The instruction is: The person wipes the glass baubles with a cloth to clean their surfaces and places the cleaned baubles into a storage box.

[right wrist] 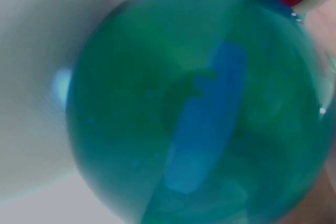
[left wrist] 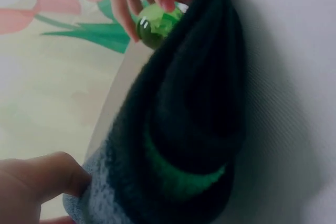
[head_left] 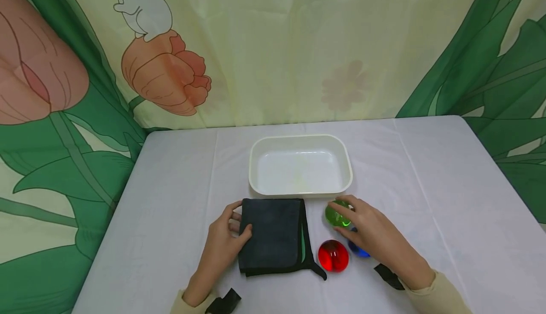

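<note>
My left hand (head_left: 222,239) grips the left edge of a folded black cloth piece (head_left: 270,238), thumb on top and fingers at its side. Green lining shows along the cloth's right fold, and a short strap sticks out at the near right corner. My right hand (head_left: 367,226) holds a clear green ball (head_left: 334,214) between thumb and fingers, near the table. Just under that hand sits a blue ball (head_left: 360,250), partly hidden; it fills the right wrist view as a blue-green ball (right wrist: 199,108). A red ball (head_left: 333,256) lies right of the strap.
Behind the cloth stands a white rectangular tray (head_left: 300,193), its near rim close to the cloth's far edge. A white cloth covers the table (head_left: 170,210). A printed curtain (head_left: 273,67) with flowers and leaves hangs behind it.
</note>
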`<state>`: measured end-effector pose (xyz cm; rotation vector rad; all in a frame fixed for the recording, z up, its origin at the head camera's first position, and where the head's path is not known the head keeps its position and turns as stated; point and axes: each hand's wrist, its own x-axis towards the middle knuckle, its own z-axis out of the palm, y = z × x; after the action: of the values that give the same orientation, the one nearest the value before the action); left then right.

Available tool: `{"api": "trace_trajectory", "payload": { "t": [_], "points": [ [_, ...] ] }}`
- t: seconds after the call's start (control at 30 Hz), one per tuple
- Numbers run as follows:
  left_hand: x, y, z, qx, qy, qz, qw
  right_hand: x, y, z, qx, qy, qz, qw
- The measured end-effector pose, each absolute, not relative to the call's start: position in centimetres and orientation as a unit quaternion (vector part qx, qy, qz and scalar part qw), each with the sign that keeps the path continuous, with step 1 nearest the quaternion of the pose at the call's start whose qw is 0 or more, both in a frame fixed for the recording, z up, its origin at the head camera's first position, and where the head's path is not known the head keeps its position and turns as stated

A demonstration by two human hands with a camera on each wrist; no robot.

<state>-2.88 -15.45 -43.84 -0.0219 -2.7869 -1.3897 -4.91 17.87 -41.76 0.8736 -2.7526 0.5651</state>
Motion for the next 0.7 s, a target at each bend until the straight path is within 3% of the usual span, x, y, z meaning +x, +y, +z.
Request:
{"api": "trace_trajectory", "payload": {
  "t": [0.43, 0.7],
  "points": [
    [-2.7, -15.1, -41.6, 0.043, -0.842, -0.537, -0.020, -4.6, 17.8, -40.1, 0.317, -0.915, 0.206, 0.140],
    [-2.6, -14.5, -39.8, 0.016, -0.815, -0.579, -0.012, -4.7, 17.5, -39.0, 0.343, -0.895, 0.226, 0.173]
  ]
}}
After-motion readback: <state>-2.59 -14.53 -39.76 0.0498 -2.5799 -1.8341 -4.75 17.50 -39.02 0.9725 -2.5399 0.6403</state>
